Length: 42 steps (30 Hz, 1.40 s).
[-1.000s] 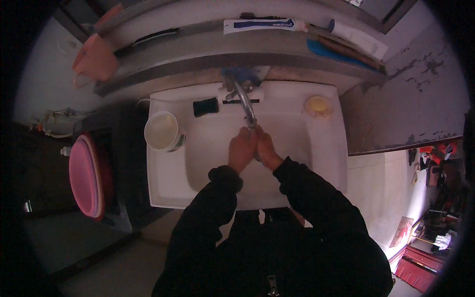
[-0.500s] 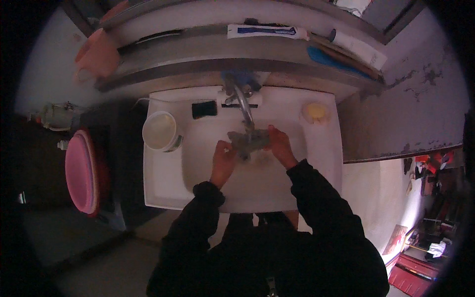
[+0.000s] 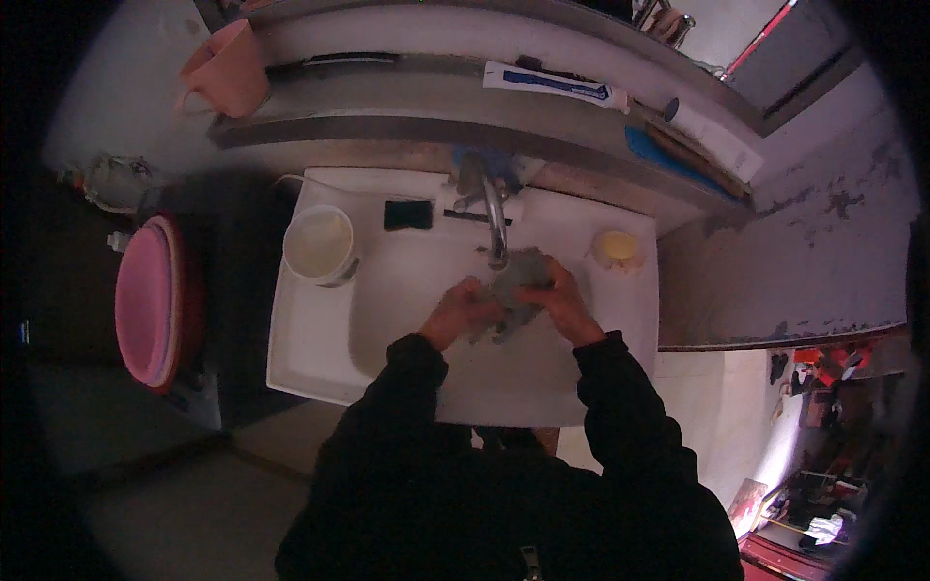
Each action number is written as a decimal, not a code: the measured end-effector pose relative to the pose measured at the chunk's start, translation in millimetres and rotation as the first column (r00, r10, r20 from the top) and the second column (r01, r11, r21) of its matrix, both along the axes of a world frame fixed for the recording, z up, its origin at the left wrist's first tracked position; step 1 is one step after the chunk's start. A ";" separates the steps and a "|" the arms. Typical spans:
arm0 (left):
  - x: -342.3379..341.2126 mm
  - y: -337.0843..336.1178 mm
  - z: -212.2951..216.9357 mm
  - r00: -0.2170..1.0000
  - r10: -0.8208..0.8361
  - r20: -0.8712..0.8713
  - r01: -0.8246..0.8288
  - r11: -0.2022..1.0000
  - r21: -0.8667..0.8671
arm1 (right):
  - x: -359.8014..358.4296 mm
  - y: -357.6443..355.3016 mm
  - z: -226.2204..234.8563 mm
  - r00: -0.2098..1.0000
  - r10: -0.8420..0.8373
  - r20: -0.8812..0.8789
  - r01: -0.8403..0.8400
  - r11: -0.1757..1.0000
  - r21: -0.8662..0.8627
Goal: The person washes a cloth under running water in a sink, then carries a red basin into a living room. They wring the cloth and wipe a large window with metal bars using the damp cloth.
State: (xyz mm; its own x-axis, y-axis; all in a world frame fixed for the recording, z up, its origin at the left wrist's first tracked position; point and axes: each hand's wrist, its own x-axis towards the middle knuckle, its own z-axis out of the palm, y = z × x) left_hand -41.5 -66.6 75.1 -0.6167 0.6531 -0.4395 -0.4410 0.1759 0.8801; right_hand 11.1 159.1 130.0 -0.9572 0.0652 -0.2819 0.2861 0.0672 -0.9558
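Faucet (image 3: 496, 218) above cloth (image 3: 526, 275), bucket (image 3: 318, 244) leftward

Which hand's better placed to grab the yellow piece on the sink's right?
Probably the right hand: it's nearer the yellow piece and on that side of the sink, though it holds the grey cloth.

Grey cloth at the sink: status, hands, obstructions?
Right hand gripping grey cloth; left hand at its left side, blurred. Cloth bunched below faucet, over basin. Faucet hangs close, possibly in the way.
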 end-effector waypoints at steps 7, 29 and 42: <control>4.1 11.1 11.6 0.843 0.481 0.240 -0.537 0.741 0.403 | 17.5 30.8 -99.7 0.989 -0.085 -0.125 0.131 0.895 0.427; 28.6 93.2 -82.7 0.695 0.548 -0.466 -0.597 0.801 0.050 | -2.7 -46.0 -112.9 0.982 0.092 -0.167 -0.175 0.778 -0.604; 52.7 79.5 20.0 0.631 0.307 -0.712 -0.441 0.898 -0.003 | -3.4 -48.9 -66.4 0.998 0.011 -0.064 -0.065 0.208 -0.976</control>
State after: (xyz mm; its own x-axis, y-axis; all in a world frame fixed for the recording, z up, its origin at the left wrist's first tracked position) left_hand 11.2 12.9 95.2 -0.9576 0.2577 0.1285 0.2058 0.3003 0.9314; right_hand 7.7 110.2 63.7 -0.9602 -0.2727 -0.0608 0.2786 -0.9179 -0.2826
